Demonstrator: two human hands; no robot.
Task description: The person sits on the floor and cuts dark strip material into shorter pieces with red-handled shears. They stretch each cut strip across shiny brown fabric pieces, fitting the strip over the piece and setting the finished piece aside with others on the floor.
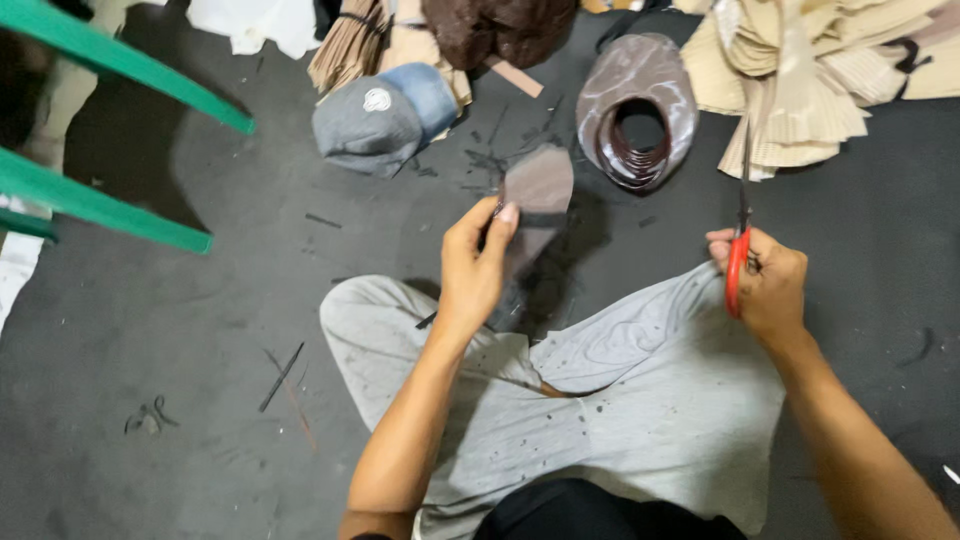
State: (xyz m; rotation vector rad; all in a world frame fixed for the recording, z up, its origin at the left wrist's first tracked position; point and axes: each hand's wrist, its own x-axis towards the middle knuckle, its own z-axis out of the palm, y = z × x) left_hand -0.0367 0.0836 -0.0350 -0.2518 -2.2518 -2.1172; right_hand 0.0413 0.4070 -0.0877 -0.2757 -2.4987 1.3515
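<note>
At 12 o'clock, the brown fabric bundle point(498, 28) was cut off by the top edge; the right hand point(768, 285) hid the scissors' red handles point(737, 270).

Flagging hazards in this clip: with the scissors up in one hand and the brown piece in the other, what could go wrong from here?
1. The right hand holds the red-handled scissors blades-up, pointing away from the body; a slip could nick the nearby stack of tan pleated fabric pieces.
2. The left hand pinches the curved brown stiff panel only at its edge, so it may twist or drop.
3. Dark offcuts litter the dark floor and could cling to the grey trousers.
</note>
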